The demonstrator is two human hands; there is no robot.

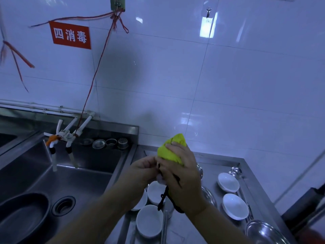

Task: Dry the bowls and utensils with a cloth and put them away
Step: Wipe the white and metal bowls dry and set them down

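Observation:
My right hand point(179, 173) grips a yellow cloth point(173, 148) bunched round something I cannot make out, held above the steel counter point(226, 161). My left hand point(142, 169) pinches the hidden item's near end beside the cloth. A black cord point(163, 199) dangles from my right wrist. Below my hands several white bowls point(149, 220) sit on the counter, with two more white bowls point(234, 206) to the right. Metal ladles point(235, 171) lie along the counter's right side, and a metal bowl point(263, 231) sits at the front right.
A steel sink point(70, 176) lies to the left with a dark pan point(22, 217) inside and taps point(66, 136) above. Drain strainers point(105, 143) line its back ledge. White tiled wall point(211, 85) stands behind, with a red sign point(70, 35) and red strings.

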